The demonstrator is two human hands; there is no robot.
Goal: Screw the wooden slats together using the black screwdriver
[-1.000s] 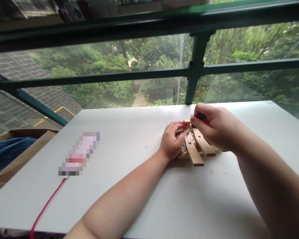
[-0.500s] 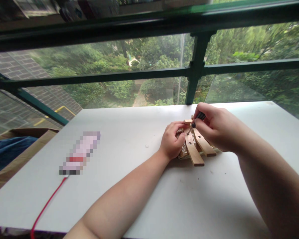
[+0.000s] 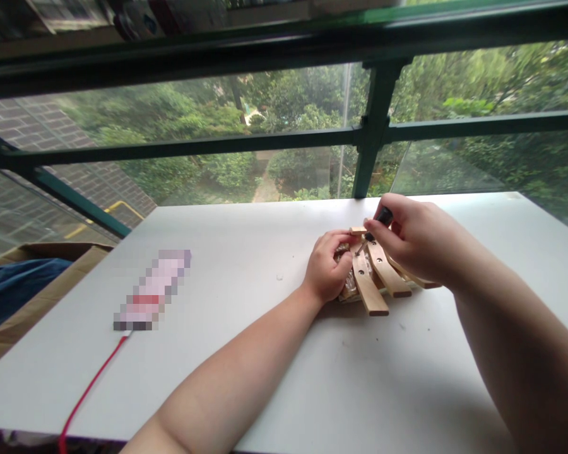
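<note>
My right hand (image 3: pixel 414 236) is closed round the black handle of a screwdriver (image 3: pixel 384 216). The thin shaft slants down and left, its tip at a screw near the upper end of a curved wooden slat (image 3: pixel 373 296). Beside that slat lies a second wooden slat (image 3: pixel 394 280) with dark screws, and part of a third shows under my right hand. The slats belong to a small wooden assembly (image 3: pixel 349 287) with shiny, clear wrapping-like material at its left side. My left hand (image 3: pixel 327 265) grips the assembly's left side, thumb near the screw; its fingertips are partly hidden.
A white table (image 3: pixel 246 353) carries the work, with small bits of debris on it. To the left lies a blurred-out phone-like object (image 3: pixel 154 290) with a red cable (image 3: pixel 91 384). A cardboard box (image 3: pixel 82 261) with blue cloth stands beyond the left edge; green-framed windows are behind.
My right hand has shifted slightly right and turned on the screwdriver handle, uncovering more of the third slat. My left hand and the wooden assembly stay in place.
</note>
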